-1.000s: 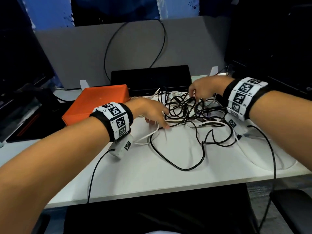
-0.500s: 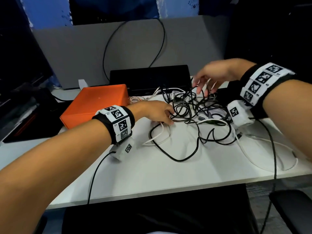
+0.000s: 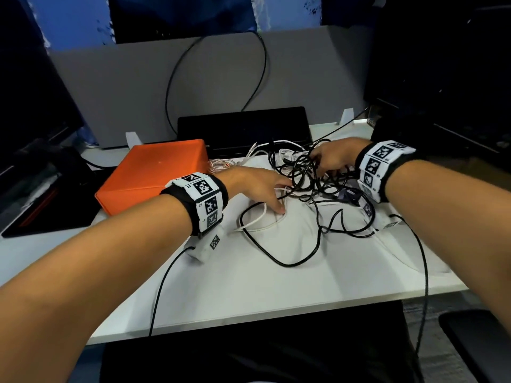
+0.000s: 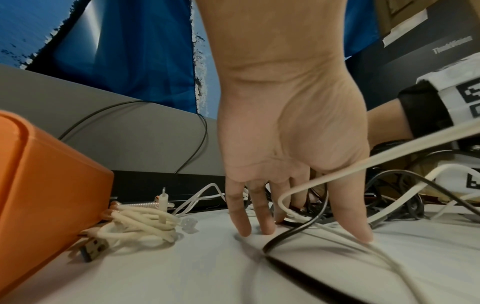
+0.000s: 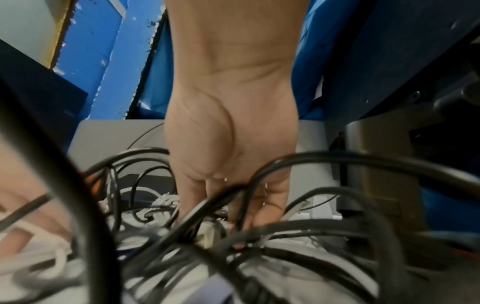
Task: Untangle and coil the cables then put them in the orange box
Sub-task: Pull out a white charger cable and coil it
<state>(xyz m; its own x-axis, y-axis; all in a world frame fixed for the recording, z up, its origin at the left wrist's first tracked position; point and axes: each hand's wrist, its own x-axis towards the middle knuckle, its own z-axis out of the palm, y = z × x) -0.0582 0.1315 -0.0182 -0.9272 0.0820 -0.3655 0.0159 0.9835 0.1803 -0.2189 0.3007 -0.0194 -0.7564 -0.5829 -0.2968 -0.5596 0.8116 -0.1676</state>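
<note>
Tangle of cables (image 3: 318, 189) lies right of the orange box (image 3: 154, 175). Left hand (image 3: 257, 186) flat, fingers straight, pinning strands; right hand (image 3: 334, 158) buried in the tangle — grip not discernible. Hard pulling likely tightens knots — or drags everything.

Office desk, grey partition screen (image 3: 138, 87) (cable draped over it), white desktop (image 3: 249, 286), dark monitors (image 3: 442, 64)

Head view looks down at the desk (image 3: 276, 286); both wrist views sit low, sharing the cable tangle (image 3: 318, 183)
</note>
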